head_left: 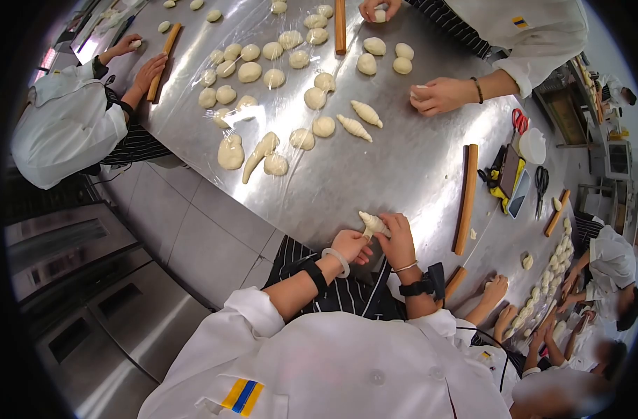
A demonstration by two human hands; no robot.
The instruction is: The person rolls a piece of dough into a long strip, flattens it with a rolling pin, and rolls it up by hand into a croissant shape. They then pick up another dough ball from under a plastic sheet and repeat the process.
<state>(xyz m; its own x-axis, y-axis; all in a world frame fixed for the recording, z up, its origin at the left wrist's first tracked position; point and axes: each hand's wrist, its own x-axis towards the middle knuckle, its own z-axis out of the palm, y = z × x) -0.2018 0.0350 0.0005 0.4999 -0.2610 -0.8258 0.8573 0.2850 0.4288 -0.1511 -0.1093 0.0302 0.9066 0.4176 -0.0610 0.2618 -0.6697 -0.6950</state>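
Just above the near edge of the steel table, a spiral-rolled piece of dough is held between my two hands. My left hand is closed, its fingertips pinching the dough's thin lower tail. From the other side, the fingers of my right hand grip the thick ridged roll. Farther up the table lie two finished-looking rolled dough pieces, pointed at both ends. To their left, dough balls sit partly under clear plastic wrap, along with a long tapered dough strip.
A wooden rolling pin lies to my right, near black scissors, red-handled scissors and a white bowl. Across the table, a co-worker's hand handles dough. Another person works at the left edge. Several people work at right.
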